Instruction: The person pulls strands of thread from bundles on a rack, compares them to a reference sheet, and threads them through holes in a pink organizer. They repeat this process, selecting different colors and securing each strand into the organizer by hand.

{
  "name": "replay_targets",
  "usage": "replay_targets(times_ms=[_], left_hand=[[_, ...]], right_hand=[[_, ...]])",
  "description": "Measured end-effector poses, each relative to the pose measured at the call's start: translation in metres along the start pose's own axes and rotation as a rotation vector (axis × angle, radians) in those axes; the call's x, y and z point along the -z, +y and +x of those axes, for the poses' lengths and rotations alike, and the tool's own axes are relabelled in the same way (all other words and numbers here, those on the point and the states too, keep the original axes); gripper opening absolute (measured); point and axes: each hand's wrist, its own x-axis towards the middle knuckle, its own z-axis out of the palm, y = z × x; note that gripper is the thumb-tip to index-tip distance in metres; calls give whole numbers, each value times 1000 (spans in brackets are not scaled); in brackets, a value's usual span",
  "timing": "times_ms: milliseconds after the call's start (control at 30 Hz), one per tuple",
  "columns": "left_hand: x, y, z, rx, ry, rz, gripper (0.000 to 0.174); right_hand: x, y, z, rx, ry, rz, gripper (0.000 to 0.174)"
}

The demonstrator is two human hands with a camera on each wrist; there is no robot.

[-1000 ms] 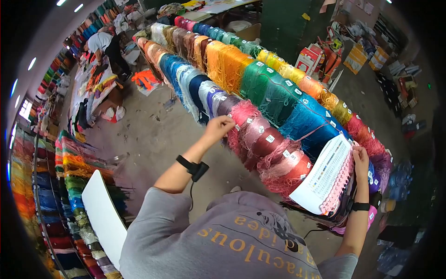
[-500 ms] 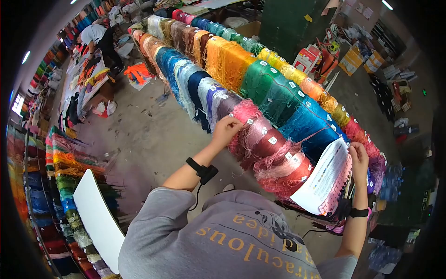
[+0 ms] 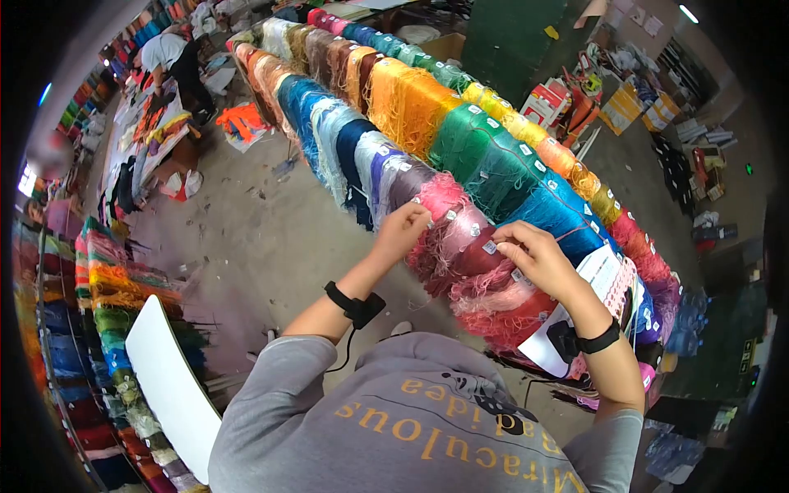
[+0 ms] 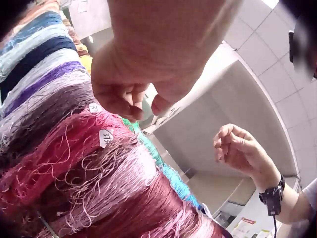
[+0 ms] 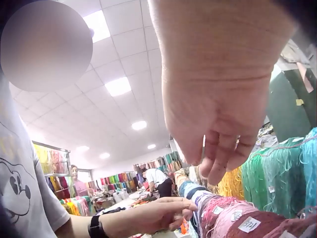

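My left hand [image 3: 400, 230] hovers at the bright pink thread skein [image 3: 444, 195], its fingers loosely bent. In the left wrist view a gap shows between thumb and fingers, above a small white label [image 4: 105, 139] on the thread. Farther along the rack, my right hand [image 3: 538, 255] reaches over the dark red skein [image 3: 472, 255], fingertips close to its white tag [image 3: 490, 246]. Those fingers hang loosely curled with nothing between them. A printed paper chart [image 3: 598, 267] with pink thread loops along one side lies under the right forearm, partly hidden by it.
Rows of labelled skeins, among them orange [image 3: 407, 99], green [image 3: 464, 140] and blue ones [image 3: 551, 218], run along the rack. Behind on the left stand a white board [image 3: 168, 386] and another thread rack. A person [image 3: 168, 62] bends over a cloth-covered table.
My right hand has left the chart's upper edge and moved left over the dark red skein. The left hand stays by the bright pink skein, barely moved.
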Motion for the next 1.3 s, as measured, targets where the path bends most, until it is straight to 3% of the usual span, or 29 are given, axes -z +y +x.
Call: replay_targets(times_ms=[200,267,333,400,567,633,767,867,933,967,1033,1300], left_hand=[[-18,17,-12,-94,49,533,24],[-24,11,-10,-94,63,538,21],[-27,6,-6,-78,103,483,18],[-27,3,-5,-84,103,461,16],[-21,-25,3,-38,70,364,11],[-18,-52,9,0,41,164,7],[-9,-57,14,49,-9,7,5],[-9,-45,13,213,-44,-77,7],[-14,-42,13,37,50,3,9],[-15,-40,11,37,43,7,9],[-16,-17,7,11,-5,316,10],[-1,-46,15,-184,55,283,13]], right_hand=[[-21,15,19,-24,-110,-76,17],[-31,21,27,-26,-108,-157,18],[-41,32,37,-32,-100,-238,19],[-55,47,45,136,33,-447,23],[-80,71,49,161,17,-644,41],[-83,72,47,123,-25,-714,48],[-86,69,45,121,-8,-751,46],[-91,74,44,122,13,-840,44],[-91,74,45,128,14,-808,43],[-90,74,45,123,20,-806,43],[-89,74,45,103,-12,-796,44],[-92,80,43,120,0,-838,44]])
